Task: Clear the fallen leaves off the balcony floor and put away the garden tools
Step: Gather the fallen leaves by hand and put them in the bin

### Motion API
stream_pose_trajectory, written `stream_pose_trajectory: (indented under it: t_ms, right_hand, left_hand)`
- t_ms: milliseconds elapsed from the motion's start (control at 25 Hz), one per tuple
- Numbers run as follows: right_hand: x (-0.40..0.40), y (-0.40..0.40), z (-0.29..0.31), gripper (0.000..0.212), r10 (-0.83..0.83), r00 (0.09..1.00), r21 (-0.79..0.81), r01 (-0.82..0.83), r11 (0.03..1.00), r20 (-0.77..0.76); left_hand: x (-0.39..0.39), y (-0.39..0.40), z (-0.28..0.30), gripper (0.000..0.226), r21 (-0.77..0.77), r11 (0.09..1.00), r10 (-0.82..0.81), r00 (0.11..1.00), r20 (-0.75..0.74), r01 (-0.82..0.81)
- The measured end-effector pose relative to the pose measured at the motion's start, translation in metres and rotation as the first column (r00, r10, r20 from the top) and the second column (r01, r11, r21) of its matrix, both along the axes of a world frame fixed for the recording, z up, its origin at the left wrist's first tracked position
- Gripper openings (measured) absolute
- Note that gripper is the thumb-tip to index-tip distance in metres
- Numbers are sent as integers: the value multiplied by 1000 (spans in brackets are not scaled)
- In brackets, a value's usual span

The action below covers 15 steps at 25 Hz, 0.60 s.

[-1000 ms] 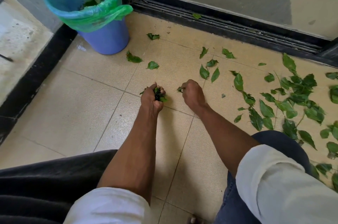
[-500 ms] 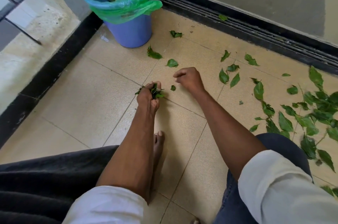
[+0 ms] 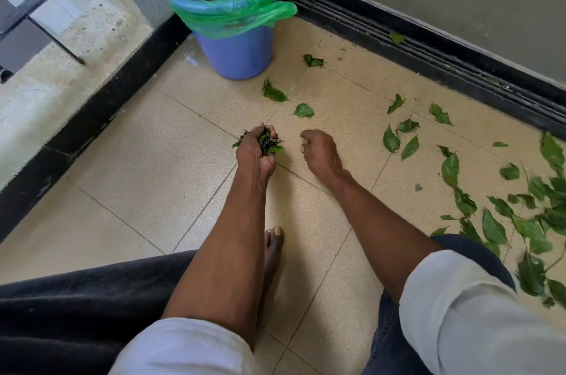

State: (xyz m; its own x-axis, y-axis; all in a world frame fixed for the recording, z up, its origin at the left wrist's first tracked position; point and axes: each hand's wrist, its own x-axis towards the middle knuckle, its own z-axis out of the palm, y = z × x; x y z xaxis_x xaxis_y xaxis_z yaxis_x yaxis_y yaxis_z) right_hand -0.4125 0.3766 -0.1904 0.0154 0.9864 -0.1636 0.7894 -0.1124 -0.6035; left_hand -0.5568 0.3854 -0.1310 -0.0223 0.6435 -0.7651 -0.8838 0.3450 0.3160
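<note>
Green leaves (image 3: 450, 168) are lying on beige speckled floor tiles (image 3: 128, 154), and a darker green bunch (image 3: 269, 143) is showing in the left hand (image 3: 255, 154). A blue bin (image 3: 235, 51) is wearing a liner (image 3: 226, 14) that is looking blue inside and green at its folded rim. White sleeves (image 3: 477, 319) are showing over dark blue trousers (image 3: 61, 313), and a black door track (image 3: 428, 53) is running along the tiles.

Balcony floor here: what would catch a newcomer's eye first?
The left hand grips a bunch of green leaves at the middle of the tiled floor. A blue bin with a green liner stands in the far corner, with leaves inside. Many loose leaves lie scattered to the right.
</note>
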Motion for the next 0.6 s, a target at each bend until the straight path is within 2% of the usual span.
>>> stream_pose_trajectory:
  t_ms: [120, 240, 320, 440, 600]
  right_hand:
    - [0, 46, 8, 16, -122, 991, -2, 122, 992, -47]
    - [1, 74, 4, 17, -16, 998, 10, 16, 1000, 58]
    - [-3, 72, -1, 10, 71, 982, 21, -76, 997, 177]
    - [-9, 57, -8, 22, 108, 953, 128, -149, 981, 282]
    - [-21, 74, 9, 38, 49, 974, 131, -79, 988, 223]
  left_hand:
    - [4, 11, 5, 13, 7, 1000, 13, 1000, 6, -13]
    - [4, 17, 7, 13, 8, 1000, 15, 1000, 15, -15]
    - [2, 18, 7, 11, 11, 1000, 23, 1000, 22, -23]
    - [-3, 23, 8, 12, 8, 999, 47, 998, 32, -48]
    - [-15, 35, 13, 12, 20, 995, 99, 994, 52, -100]
